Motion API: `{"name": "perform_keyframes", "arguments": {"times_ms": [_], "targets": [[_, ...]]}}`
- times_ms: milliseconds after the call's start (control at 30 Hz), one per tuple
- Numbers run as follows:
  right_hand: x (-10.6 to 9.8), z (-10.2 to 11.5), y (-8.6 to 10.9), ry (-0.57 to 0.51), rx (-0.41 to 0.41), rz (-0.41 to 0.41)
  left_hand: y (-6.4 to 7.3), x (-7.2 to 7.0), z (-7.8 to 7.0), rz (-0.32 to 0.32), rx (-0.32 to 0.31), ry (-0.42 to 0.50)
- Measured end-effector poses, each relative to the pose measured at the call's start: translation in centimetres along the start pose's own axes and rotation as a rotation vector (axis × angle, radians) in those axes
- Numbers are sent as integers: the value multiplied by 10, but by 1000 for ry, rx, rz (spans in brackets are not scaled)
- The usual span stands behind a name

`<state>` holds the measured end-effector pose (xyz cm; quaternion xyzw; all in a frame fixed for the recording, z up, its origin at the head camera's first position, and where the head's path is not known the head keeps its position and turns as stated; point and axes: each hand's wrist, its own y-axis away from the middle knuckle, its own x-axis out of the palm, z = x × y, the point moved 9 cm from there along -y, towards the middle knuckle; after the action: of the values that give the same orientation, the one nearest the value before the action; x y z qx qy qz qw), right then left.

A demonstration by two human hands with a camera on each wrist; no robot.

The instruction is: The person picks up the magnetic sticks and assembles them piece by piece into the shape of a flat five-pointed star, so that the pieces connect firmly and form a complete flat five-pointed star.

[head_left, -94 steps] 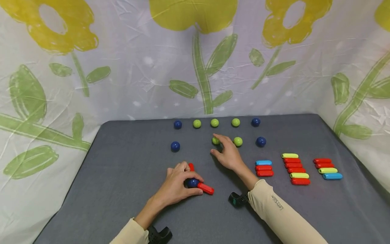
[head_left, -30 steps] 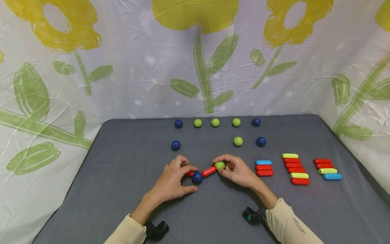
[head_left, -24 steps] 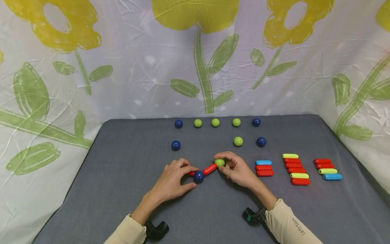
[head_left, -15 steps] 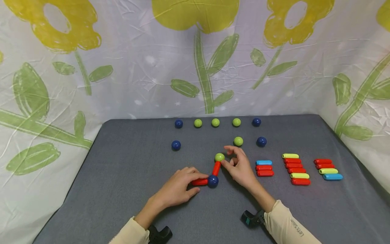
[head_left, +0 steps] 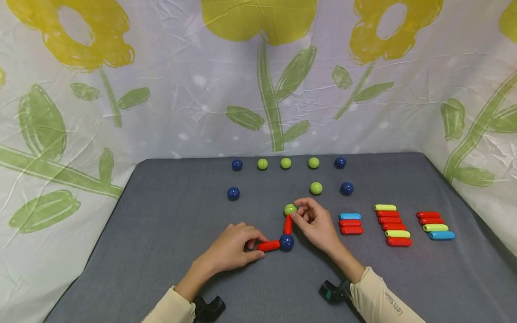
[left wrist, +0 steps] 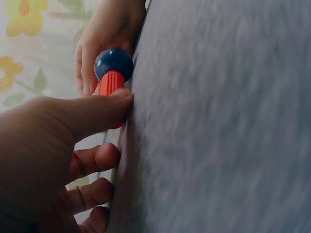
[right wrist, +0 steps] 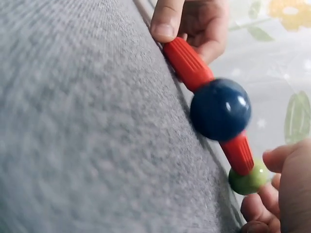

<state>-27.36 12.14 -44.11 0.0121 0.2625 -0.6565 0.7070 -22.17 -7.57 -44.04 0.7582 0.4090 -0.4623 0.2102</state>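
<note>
L. hand (head_left: 234,246) pinches the outer end of one red rod (head_left: 268,246) betw. thumb and finger; R. hand (head_left: 319,224) pinches the green ball (head_left: 290,209) at the tip of the second red rod (head_left: 287,225). Both rods meet at the blue ball (head_left: 286,242), approx. at right angle. Better to move both ends gently, imo, so no joint opens. Table (head_left: 169,215) has grey cloth look, w/ spare rods (head_left: 352,230) on R. side; flowered curtain (head_left: 161,89) hangs behind.
</note>
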Motion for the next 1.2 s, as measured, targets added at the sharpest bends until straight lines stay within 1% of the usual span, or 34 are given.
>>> {"name": "perform_keyframes", "arguments": {"times_ms": [133, 267, 367, 467, 567, 633, 667, 767, 867, 933, 1000, 1067, 1100, 1200], "targets": [[-4, 1, 1, 93, 2, -21, -3, 7, -10, 12, 34, 14], [-2, -2, 0, 153, 28, 12, -5, 13, -17, 29, 51, 25], [0, -3, 0, 171, 48, 44, -6, 17, -21, 66, 59, 41], [2, -3, 1, 169, 68, 75, -6, 20, -22, 125, 64, 74], [5, -1, 4, 155, 68, 117, -9, 19, -22, 188, 56, 136], [8, 1, 6, 151, 51, 145, -12, 14, -22, 210, 52, 173], [8, 3, 8, 154, 34, 153, -15, 10, -22, 211, 55, 185], [7, 10, 13, 194, -24, 151, -28, -2, -26, 170, 81, 207], [5, 14, 22, 289, -44, 142, -43, -14, -29, 90, 110, 225], [4, 15, 29, 356, -46, 163, -53, -20, -30, 35, 126, 246], [5, 17, 35, 404, -50, 203, -64, -23, -30, -4, 133, 264], [6, 20, 41, 416, -84, 256, -74, -23, -30, -23, 139, 271], [7, 22, 44, 414, -103, 287, -79, -22, -30, -21, 139, 273], [6, 27, 54, 385, -170, 376, -93, -15, -32, 18, 139, 270]]}}
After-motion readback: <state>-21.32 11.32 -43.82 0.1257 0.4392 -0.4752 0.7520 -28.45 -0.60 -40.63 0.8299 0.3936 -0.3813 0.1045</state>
